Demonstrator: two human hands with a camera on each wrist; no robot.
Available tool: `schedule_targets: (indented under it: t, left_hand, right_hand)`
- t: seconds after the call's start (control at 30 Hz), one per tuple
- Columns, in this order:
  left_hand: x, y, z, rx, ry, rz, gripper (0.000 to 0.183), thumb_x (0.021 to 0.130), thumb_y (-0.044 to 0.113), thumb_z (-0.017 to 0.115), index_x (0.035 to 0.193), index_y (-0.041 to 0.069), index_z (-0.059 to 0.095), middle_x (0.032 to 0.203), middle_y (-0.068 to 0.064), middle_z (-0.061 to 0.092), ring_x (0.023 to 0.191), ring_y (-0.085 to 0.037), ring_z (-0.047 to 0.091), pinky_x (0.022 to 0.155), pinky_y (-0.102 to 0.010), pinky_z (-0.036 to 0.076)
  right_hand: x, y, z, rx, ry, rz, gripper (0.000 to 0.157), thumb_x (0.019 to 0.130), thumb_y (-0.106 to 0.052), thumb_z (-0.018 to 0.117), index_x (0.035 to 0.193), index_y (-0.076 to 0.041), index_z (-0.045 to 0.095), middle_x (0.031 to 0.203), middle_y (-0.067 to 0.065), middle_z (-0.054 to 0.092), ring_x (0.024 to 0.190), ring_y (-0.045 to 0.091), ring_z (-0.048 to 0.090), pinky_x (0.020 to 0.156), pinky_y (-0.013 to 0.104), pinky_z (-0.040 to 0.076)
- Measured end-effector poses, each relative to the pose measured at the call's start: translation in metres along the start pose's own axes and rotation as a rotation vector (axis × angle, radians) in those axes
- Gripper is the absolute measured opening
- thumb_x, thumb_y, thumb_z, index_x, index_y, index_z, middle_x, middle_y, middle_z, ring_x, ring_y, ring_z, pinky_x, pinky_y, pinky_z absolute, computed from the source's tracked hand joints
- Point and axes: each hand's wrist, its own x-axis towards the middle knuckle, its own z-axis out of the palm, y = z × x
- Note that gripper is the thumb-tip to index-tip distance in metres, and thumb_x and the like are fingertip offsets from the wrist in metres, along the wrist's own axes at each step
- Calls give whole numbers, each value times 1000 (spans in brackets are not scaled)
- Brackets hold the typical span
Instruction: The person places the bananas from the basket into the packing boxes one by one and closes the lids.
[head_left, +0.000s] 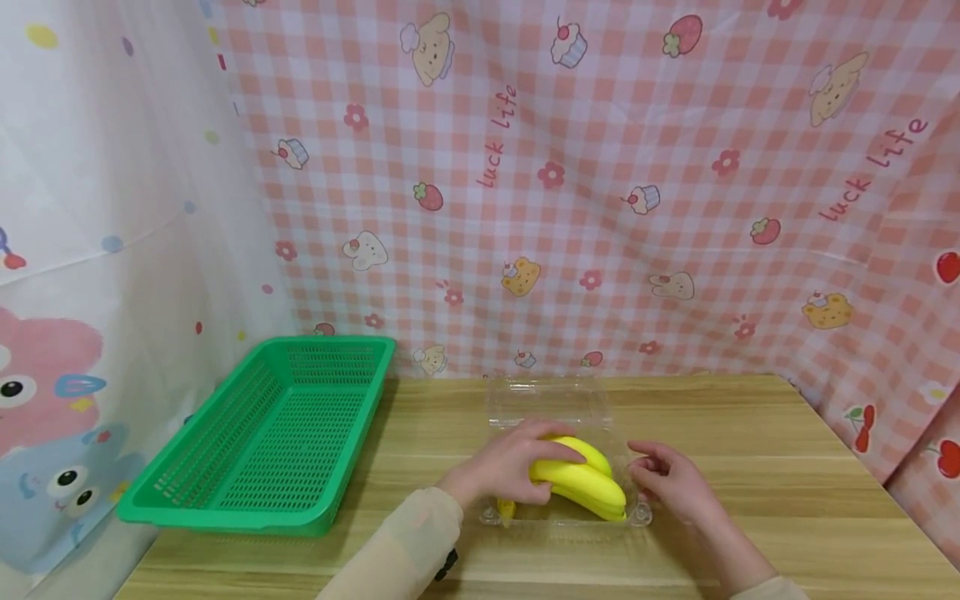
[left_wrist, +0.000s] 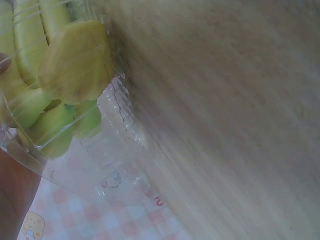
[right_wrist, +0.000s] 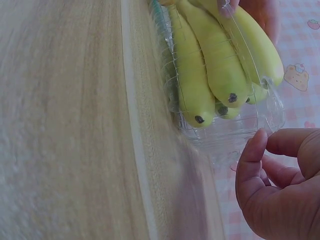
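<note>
The box [head_left: 551, 408] is glossy clear plastic, the bananas [head_left: 581, 482] smooth, the tabletop [head_left: 780, 492] wood-grained.

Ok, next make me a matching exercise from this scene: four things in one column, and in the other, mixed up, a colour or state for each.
Column one:
1. basket
2. bananas
3. container
4. left hand

Column two:
A. see-through, with its lid open
B. gripping something
C. green, with many small holes
D. mostly yellow

Right pairs: 1-C, 2-D, 3-A, 4-B
</note>
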Motion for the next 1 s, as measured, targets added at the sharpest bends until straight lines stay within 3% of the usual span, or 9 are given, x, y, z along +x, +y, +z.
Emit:
schedule_targets:
  t: [0.3,0.57,0.77,1.0]
  left_hand:
    - [-3,-3,0,-15,8,17,54,79,19,74,131,23,65,149,-4,47,135,-21,42,115,-43,29]
    - [-7,-5,0,38,62,53,48,83,27,76,130,22,65,147,-5,49,133,-20,44,112,-39,33]
    - [-13,-1,-4,72,86,41,46,85,29,75,130,22,65,145,-2,52,133,-20,45,111,-42,35]
    - [-18,3,-12,40,143,23,45,85,25,75,129,18,66,134,-3,60,127,-21,51,110,-39,37]
  right_hand:
    - [-1,0,0,8,-7,-15,49,96,4,58,138,19,38,97,11,60,70,13,54,60,23,53]
    - [-1,0,-1,12,-9,-18,49,96,3,58,138,19,39,96,9,60,72,12,54,60,23,53]
    - [-1,1,-2,10,-16,-22,49,96,2,59,138,19,39,96,9,60,73,12,54,61,23,53]
    - [-1,0,-5,-8,-5,-32,49,96,0,60,137,18,41,97,10,59,74,12,53,63,26,55]
